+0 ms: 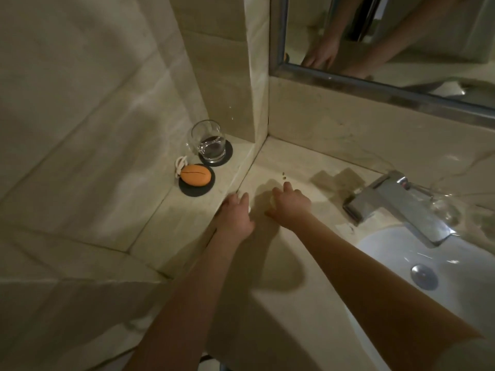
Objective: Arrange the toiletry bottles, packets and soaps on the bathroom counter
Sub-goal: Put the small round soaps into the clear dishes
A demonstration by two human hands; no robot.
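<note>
An orange oval soap [195, 175] lies on a dark round coaster [187, 190] on the raised side ledge. My left hand [235, 214] rests palm down at the ledge's edge, just right of the soap, with a white sliver showing by its side. My right hand [290, 207] lies palm down on the counter [281, 263] beside it, over a small pale thing [272, 200] that is mostly hidden. The blur hides whether either hand grips anything.
A clear glass [209, 141] stands on a second dark coaster behind the soap, with a white looped cord [180, 164] beside it. A chrome faucet [396, 207] and white sink [388, 253] are to the right. A mirror [375, 36] hangs above the counter's back wall.
</note>
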